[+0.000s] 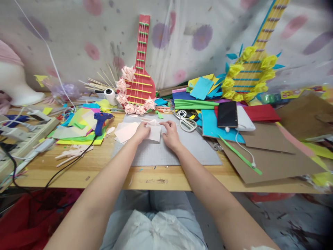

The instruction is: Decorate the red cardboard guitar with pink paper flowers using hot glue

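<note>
My left hand (143,132) is closed on the left side of a pale pink piece of paper (155,134). The upper edge of this paper is raised and curled. At its upper right corner, the bent fingers of my right hand (171,134) pinch the edge, though their tips are small in view. More pale pink sheets (125,132) lie just left of my left hand. Under both hands is a grey cutting mat (156,157). Beyond them stands a red paper instrument (142,81) with strings and pink paper roses (128,73).
A blue glue gun (100,122) rests on coloured paper at left, near a power strip (28,147). Scissors (187,125) lie right of the mat. Further right are a phone (227,115), cardboard (273,158) and a yellow paper instrument (251,74).
</note>
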A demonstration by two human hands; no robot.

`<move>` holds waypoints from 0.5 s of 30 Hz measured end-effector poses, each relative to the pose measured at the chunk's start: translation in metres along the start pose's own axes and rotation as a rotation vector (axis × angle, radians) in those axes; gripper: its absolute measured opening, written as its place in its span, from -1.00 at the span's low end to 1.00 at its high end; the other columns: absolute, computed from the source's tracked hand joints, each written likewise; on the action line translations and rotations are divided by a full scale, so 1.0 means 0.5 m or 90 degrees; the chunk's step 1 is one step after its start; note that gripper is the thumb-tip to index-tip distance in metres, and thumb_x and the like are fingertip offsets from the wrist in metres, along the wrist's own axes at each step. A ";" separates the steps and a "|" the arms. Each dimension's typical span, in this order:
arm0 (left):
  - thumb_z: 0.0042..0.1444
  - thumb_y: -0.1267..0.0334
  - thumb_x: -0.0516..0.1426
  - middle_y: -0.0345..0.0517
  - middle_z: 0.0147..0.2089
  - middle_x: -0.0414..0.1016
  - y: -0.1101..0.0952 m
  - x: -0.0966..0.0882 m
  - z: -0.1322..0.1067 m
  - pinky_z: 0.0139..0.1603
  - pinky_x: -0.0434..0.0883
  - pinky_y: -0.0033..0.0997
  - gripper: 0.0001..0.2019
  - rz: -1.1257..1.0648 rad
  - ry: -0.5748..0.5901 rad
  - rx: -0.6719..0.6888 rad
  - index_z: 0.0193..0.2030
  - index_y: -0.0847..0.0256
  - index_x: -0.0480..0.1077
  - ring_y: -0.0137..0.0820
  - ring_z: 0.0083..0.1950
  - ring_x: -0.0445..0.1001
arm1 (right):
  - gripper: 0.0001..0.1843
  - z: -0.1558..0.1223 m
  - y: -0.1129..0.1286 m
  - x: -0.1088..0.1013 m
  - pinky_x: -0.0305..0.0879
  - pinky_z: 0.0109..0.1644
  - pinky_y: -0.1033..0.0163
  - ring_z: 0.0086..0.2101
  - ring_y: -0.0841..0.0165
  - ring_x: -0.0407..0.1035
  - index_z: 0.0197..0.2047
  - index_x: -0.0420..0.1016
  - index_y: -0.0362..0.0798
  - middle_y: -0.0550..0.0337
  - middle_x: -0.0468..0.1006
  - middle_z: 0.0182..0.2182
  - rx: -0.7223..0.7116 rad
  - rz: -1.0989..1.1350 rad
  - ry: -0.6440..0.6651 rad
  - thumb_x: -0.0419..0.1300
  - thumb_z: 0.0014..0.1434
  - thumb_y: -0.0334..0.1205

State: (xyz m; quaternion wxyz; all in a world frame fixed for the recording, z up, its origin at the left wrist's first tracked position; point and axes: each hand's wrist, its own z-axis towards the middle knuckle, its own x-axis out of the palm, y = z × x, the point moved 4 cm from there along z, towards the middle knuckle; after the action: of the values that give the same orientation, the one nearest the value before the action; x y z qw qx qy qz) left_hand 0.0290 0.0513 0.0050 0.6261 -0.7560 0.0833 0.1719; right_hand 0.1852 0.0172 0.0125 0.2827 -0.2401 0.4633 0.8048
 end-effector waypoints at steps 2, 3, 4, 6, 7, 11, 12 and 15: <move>-0.15 0.46 0.05 -0.09 -0.29 0.47 -0.001 0.002 0.004 -0.30 0.33 -0.43 -0.69 0.008 0.002 0.031 -0.18 0.24 0.34 -0.37 -0.30 0.43 | -0.43 0.000 0.011 0.002 0.16 0.07 0.12 -0.08 0.28 0.18 -0.03 0.37 0.01 0.05 0.20 -0.03 -0.053 -0.024 0.035 0.01 -0.12 -0.57; -0.13 0.46 0.04 -0.10 -0.29 0.47 -0.003 0.004 0.005 -0.30 0.34 -0.44 -0.68 0.004 0.007 0.043 -0.16 0.23 0.33 -0.38 -0.30 0.43 | -0.47 -0.001 0.018 0.004 0.17 0.06 0.13 -0.09 0.28 0.19 -0.05 0.39 0.00 0.06 0.22 -0.03 -0.079 -0.032 0.058 0.01 -0.11 -0.56; -0.11 0.47 0.04 -0.11 -0.29 0.47 -0.003 0.007 0.006 -0.30 0.34 -0.44 -0.67 -0.003 0.016 0.050 -0.14 0.22 0.32 -0.39 -0.31 0.43 | -0.51 -0.003 0.025 0.008 0.17 0.04 0.15 -0.10 0.29 0.19 -0.09 0.41 0.00 0.06 0.24 -0.04 -0.101 -0.040 0.080 0.02 -0.09 -0.55; -0.07 0.44 0.03 -0.10 -0.26 0.46 -0.004 0.010 0.009 -0.31 0.35 -0.43 -0.65 -0.022 0.024 0.055 -0.07 0.22 0.28 -0.40 -0.32 0.42 | -0.60 -0.007 0.037 0.017 0.19 0.00 0.18 -0.10 0.29 0.20 -0.15 0.44 -0.01 0.08 0.30 -0.09 -0.127 -0.058 0.114 0.03 -0.04 -0.52; -0.05 0.43 0.03 -0.09 -0.22 0.45 -0.004 0.009 0.009 -0.29 0.36 -0.42 -0.63 -0.028 0.012 0.063 -0.03 0.21 0.24 -0.41 -0.32 0.42 | -0.64 -0.009 0.040 0.021 0.19 -0.01 0.19 -0.11 0.29 0.21 -0.19 0.45 -0.02 0.09 0.34 -0.12 -0.129 -0.068 0.123 0.03 -0.02 -0.51; -0.04 0.44 0.02 0.03 0.03 0.30 -0.012 -0.015 -0.011 -0.13 0.37 -0.38 -0.57 0.039 -0.141 0.224 0.04 0.21 0.15 -0.39 -0.13 0.39 | -0.74 -0.016 0.037 0.037 0.20 -0.08 0.21 -0.15 0.28 0.22 -0.27 0.50 -0.01 0.12 0.43 -0.19 -0.108 -0.099 0.136 0.03 0.07 -0.44; -0.05 0.48 0.01 0.04 0.04 0.29 -0.013 -0.021 -0.024 -0.09 0.36 -0.38 -0.57 0.079 -0.168 0.282 0.02 0.22 0.16 -0.38 -0.08 0.36 | -0.75 -0.017 0.035 0.040 0.21 -0.09 0.20 -0.15 0.28 0.22 -0.27 0.51 -0.01 0.12 0.44 -0.18 -0.104 -0.100 0.135 0.04 0.09 -0.42; -0.12 0.57 -0.03 -0.01 -0.07 0.36 -0.009 -0.029 -0.071 -0.02 0.33 -0.30 -0.54 0.204 -0.155 0.398 -0.01 0.22 0.18 -0.32 -0.04 0.31 | -0.76 -0.018 0.030 0.040 0.20 -0.06 0.20 -0.14 0.28 0.22 -0.27 0.53 -0.01 0.13 0.46 -0.18 -0.097 -0.085 0.119 0.07 0.07 -0.41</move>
State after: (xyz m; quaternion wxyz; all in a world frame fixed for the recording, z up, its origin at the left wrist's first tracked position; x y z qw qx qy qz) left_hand 0.0225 0.0164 0.0198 0.7971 -0.4801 0.1740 0.3224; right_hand 0.1619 0.0076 0.0045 0.2722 -0.3652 0.4083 0.7911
